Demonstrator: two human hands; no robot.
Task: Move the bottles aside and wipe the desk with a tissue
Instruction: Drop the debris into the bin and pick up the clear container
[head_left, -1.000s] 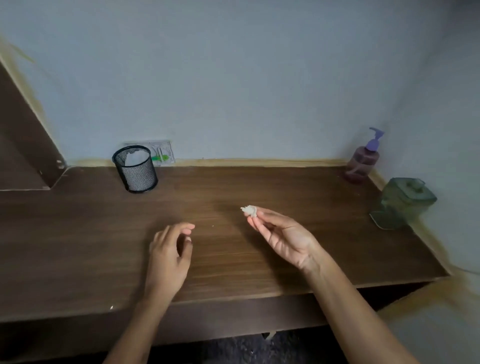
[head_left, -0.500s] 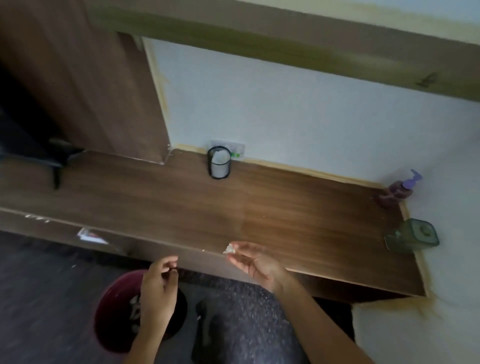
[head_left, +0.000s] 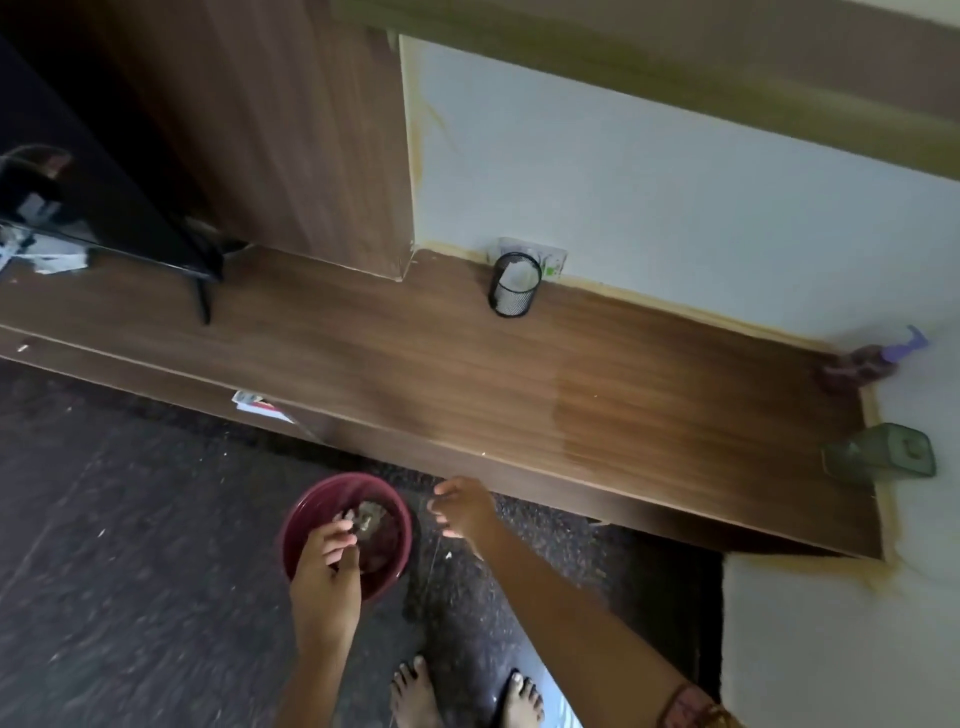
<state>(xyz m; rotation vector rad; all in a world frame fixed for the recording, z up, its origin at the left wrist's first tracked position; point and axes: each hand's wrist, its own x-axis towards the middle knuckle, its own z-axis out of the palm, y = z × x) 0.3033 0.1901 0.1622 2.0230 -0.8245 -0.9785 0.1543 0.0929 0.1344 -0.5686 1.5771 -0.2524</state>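
On the floor below the table (head_left: 467, 384): maroon bin (head_left: 306, 514), left hand (head_left: 324, 561) over it, fingers loosely curled, contents indiscernible. Right hand (head_left: 462, 506) open, empty; tissue not visible. Bottles (head_left: 862, 361) at far right. Stage: disposal, likely finishing.

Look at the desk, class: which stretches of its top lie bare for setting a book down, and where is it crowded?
The desk is bare from the mesh cup to the pump bottle and green bottle, and between the cup and the dark stand. The right end, with both bottles, and the far left by the papers are crowded.
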